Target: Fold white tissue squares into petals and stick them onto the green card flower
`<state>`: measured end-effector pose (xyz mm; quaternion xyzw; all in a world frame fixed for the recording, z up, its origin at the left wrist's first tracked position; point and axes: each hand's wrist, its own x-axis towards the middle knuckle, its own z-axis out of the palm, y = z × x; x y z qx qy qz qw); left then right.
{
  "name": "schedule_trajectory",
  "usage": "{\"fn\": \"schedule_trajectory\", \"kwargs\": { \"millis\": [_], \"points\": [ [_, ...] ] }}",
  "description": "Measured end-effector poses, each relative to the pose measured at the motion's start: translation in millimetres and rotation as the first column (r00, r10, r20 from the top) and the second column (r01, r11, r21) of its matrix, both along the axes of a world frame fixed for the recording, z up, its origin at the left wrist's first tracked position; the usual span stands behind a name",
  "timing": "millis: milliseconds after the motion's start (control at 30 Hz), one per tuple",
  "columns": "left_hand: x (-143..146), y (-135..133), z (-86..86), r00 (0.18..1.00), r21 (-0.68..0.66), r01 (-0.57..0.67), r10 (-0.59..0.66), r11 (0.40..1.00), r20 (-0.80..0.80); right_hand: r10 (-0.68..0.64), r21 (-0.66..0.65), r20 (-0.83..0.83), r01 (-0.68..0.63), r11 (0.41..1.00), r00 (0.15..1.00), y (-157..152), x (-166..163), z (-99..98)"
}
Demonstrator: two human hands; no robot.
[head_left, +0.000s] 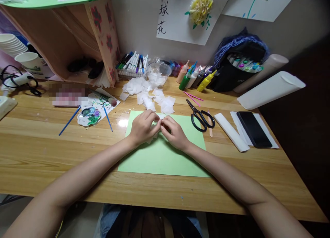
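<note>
White paper piece [161, 116] at the fingertips, seemingly pinched by left hand [145, 127] and right hand [175, 133], neither nearer; long axis hidden from me. Green sheet [165, 160] beneath the grip. Loose squares [166, 104] just beyond; past them, clear bowl [167, 70], more squares [156, 79] inside. Farther right, black pouch [225, 78] holding pens [246, 65].

wall sheet [177, 23]: is carrying black handwritten Chinese characters in a vertical column | upper: is being cut off by the view's edge, so not readable whole | middle: is reading 球 | bottom: is reading 花 | black pouch [223, 74]: is showing a small pale mark, too small to read
</note>
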<state>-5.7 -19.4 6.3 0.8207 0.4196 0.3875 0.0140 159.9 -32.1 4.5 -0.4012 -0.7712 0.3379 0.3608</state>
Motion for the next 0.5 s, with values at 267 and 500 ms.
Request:
{"fn": "schedule_trajectory", "kwargs": {
  "millis": [267,500],
  "points": [
    [-2.2,1.7,-0.5,0.999,0.005,0.033,-0.033,0.999,0.014,0.004,-0.213,-0.198,-0.047,0.976,0.98,10.4,4.9,-2.6],
    [-1.3,1.0,0.4,0.999,-0.013,0.029,-0.029,0.999,0.046,0.003,-0.213,-0.211,-0.049,0.976,0.978,10.3,5.2,-1.5]
  ]
}}
